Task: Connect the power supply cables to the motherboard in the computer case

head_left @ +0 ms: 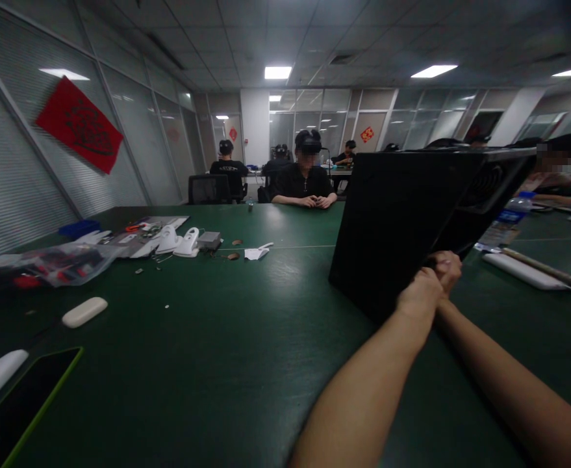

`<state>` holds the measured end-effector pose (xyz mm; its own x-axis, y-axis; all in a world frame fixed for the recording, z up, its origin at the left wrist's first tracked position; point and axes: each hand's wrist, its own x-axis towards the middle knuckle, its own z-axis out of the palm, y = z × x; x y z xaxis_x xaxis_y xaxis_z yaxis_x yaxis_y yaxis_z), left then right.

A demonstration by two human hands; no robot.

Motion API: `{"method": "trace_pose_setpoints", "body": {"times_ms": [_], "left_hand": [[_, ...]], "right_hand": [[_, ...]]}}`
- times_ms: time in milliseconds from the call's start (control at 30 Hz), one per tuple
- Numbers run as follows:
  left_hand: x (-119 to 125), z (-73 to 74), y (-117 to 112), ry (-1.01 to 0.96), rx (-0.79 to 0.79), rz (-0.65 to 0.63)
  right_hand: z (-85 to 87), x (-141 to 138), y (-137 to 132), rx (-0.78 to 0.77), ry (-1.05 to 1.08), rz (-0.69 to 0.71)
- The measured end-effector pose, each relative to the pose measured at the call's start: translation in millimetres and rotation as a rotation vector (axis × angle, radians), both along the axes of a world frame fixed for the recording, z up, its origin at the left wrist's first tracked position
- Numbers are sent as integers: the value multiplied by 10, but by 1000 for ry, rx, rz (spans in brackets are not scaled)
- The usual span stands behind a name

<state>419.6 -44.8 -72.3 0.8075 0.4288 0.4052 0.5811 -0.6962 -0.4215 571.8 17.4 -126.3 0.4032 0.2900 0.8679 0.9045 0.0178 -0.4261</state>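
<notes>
A black computer case [392,227] stands upright on the green table [246,338], right of the middle. One broad side panel faces me, and its rear with a round fan grille [487,179] is turned to the right. My left hand [420,287] is closed against the rear edge of the case, low down. Just beyond it, my right hand [448,268] is curled at the same edge, touching the left. Both sets of fingers are partly hidden, and whatever they grip there does not show.
On the left lie a plastic bag [65,263], a white oblong case [85,312], and a phone [26,403]. Further back are white devices [186,242] and a grey box [210,240]. A water bottle [507,218] stands right. A person [305,179] sits opposite.
</notes>
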Motion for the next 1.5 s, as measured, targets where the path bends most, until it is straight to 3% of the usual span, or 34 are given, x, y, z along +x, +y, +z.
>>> {"method": "trace_pose_setpoints", "body": {"times_ms": [233,500,667,833,1000,1133,1300,1500], "left_hand": [[-345,38,-38,-58,-42,-24],[-885,63,-47,-33,48,-15],[-1418,115,-58,-39,-11,-27],[-2136,221,-91,-32,-154,28],[-2818,477,-127,38,-249,142],[-3193,793,-174,154,-491,297],[-3453,1132,-243,264,-751,486],[-3590,1341,-341,338,-774,626]], "right_hand": [[-29,-238,-55,-25,38,18],[-132,-687,-129,18,-16,27],[-118,-1045,-237,-35,-137,73],[8,-1646,-468,-75,-379,166],[139,-2395,-696,-129,-447,227],[227,-2902,-827,-184,-392,289],[318,-3338,-949,-208,-315,371],[380,-3744,-1095,-252,-234,477]]}}
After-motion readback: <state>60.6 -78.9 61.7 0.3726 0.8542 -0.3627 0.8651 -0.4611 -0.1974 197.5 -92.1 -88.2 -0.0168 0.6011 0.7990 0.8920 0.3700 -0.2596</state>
